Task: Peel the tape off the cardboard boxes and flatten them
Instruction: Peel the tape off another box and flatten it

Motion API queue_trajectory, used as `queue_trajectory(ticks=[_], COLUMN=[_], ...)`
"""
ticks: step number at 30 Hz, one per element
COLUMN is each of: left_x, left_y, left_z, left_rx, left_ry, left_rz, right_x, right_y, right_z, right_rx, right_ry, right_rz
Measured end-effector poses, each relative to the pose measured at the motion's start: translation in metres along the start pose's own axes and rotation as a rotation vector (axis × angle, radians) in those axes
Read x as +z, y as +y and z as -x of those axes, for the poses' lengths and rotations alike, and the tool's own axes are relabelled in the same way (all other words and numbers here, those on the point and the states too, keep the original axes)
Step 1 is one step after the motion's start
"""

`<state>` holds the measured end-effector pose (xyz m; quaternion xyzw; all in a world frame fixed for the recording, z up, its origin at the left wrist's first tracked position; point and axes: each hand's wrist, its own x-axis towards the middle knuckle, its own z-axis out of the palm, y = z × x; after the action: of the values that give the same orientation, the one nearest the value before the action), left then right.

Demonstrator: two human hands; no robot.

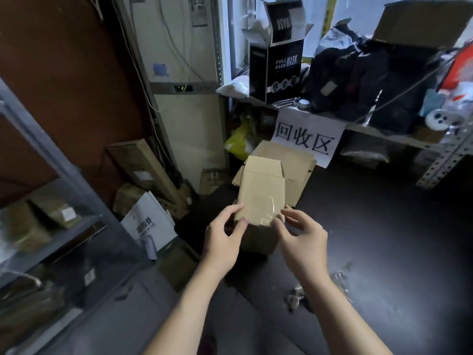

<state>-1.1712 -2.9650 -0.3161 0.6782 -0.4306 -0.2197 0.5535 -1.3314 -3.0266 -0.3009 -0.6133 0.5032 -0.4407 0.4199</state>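
Small cardboard box (261, 193) is up in the middle of the view, held out over the dark floor (384, 239), with its far flaps open. The left hand (225, 239) grips the box's near left corner, fingers curled onto the edge and thumb on the near side. The right hand (303, 242) is at the near right corner, thumb and fingertips pinching at the clear tape (268, 213) that runs over that edge, so the box sits between the two hands and a bit farther out than both.

Right under the hands there's another brown box (256, 244) on the floor. Just beyond the held one is a pile of flattened cardboard (298, 162), in front of a paper sign (307, 139) hanging off a shelf (384, 133). Some crumpled tape scraps (294, 298) lie on the floor near right.
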Motion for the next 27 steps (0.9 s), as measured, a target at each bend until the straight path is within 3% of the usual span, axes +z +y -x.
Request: queue_trajectory(ticks=[10, 15, 27], left_x=[-0.037, -0.047, -0.047], left_y=[-0.045, -0.054, -0.044], left_z=[-0.044, -0.063, -0.061], left_rx=[-0.01, 0.075, 0.078], left_ry=[-0.136, -0.221, -0.254], left_rz=[0.083, 0.066, 0.037], right_x=[0.058, 0.074, 0.071], right_y=[0.0, -0.005, -0.012], right_z=[0.004, 0.003, -0.001], right_rx=[0.003, 0.035, 0.104], right_ry=[0.098, 0.112, 0.166], right_rz=[0.086, 0.093, 0.18])
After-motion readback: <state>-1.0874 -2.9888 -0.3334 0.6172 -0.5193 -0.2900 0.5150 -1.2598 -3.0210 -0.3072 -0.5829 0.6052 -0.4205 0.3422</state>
